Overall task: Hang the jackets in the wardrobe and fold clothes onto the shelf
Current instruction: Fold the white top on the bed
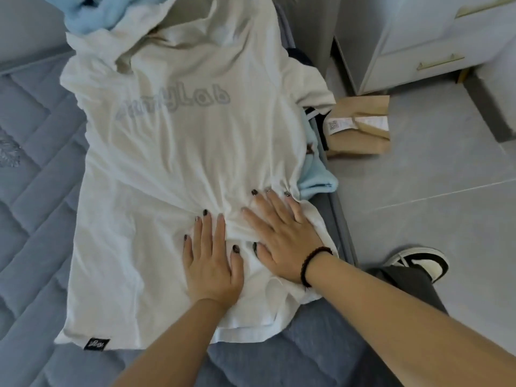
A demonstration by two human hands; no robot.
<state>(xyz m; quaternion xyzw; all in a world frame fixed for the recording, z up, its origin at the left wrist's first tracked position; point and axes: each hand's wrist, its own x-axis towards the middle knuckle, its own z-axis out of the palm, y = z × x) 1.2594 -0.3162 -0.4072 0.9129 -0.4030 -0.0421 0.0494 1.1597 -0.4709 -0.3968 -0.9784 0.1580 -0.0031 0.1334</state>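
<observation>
**A:** Where are your hands right now?

**B:** Both of yours lie flat on the white T-shirt [173, 152], side by side near its lower part. Your left hand [211, 263] has its fingers straight and spread, palm pressing down; nothing is gripped. Your right hand [282, 241], with a dark bead bracelet [314, 263] at the wrist, is just as flat, its fingers fanned out toward the shirt's right edge.

**A:** And the cloth under them?

**B:** It bunches into creases between and just beyond your fingertips. The shirt is spread on the blue quilted mattress [33, 219], hem toward you, a small black label [97, 344] at the hem corner left of your left hand.

**A:** Further out?

**B:** Past your right fingertips a light blue garment [318, 180] pokes from under the shirt's edge. Beyond both hands comes the grey lettering [173, 103], then the collar, with more light blue fabric [92, 15] above it. Right of your right hand, on the tiled floor [418, 177], stand your sneaker [424, 261], a brown paper package [360, 127], and a white drawer unit [424, 43] farthest off.
</observation>
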